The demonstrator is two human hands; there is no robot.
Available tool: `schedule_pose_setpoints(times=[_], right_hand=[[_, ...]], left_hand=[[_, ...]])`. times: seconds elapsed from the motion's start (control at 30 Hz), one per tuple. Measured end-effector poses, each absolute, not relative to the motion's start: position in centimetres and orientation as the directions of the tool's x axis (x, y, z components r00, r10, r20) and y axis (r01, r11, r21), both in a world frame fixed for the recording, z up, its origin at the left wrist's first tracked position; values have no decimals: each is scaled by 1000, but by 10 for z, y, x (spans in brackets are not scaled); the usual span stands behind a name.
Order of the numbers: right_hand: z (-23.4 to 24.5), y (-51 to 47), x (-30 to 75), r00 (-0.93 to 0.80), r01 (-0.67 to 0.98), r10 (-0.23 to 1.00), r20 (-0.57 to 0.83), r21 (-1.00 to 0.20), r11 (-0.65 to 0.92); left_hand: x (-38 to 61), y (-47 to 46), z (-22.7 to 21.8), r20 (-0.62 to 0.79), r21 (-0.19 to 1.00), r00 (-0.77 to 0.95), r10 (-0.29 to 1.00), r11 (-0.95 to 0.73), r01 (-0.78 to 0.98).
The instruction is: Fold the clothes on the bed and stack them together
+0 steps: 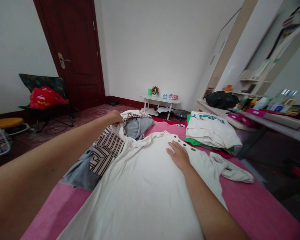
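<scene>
Two hands: left (116,117) grips, right (180,155) presses shirt (145,186).

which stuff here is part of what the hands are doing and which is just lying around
In use: white shirt, spread on the pink bed; left hand gripping its far sleeve; right hand flat by the buttons.

Lying about: striped garment, grey garment, folded pile, red bag, small white table.

The pink bed (252,206) lay bare on the near right and near left. A heap of clothes (107,150) blocked the left side, and a folded stack (210,130) blocked the far right.
</scene>
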State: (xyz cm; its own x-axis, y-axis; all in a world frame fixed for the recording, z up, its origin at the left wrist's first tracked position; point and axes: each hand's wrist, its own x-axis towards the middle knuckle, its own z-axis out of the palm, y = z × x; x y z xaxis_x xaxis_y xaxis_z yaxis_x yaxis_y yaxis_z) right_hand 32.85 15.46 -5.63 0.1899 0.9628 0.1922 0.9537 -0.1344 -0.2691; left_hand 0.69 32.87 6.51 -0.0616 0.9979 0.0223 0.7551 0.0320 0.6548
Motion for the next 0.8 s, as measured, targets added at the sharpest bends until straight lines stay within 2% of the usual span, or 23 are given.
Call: schedule_pose_setpoints(times=[0.17,0.3,0.4,0.57,0.7,0.8], right_hand=[[-56,154,328,189,953,961,204,-273,-129],[-56,154,328,193,948,959,208,-291,-128],[-57,155,329,192,946,959,209,-298,-125],[-57,156,329,197,943,961,195,-306,-131],[-57,156,330,197,941,960,199,-312,-129],[-58,156,330,194,940,957,215,-320,-119]], left_hand=[[11,329,68,-27,665,-16,1000,30,746],[10,335,70,90,639,-47,995,-21,769],[7,338,70,192,572,-62,980,-61,818],[6,341,63,187,500,-79,979,-25,866],[9,336,61,186,531,-63,981,-47,846],[20,324,73,257,602,-13,966,-149,785]])
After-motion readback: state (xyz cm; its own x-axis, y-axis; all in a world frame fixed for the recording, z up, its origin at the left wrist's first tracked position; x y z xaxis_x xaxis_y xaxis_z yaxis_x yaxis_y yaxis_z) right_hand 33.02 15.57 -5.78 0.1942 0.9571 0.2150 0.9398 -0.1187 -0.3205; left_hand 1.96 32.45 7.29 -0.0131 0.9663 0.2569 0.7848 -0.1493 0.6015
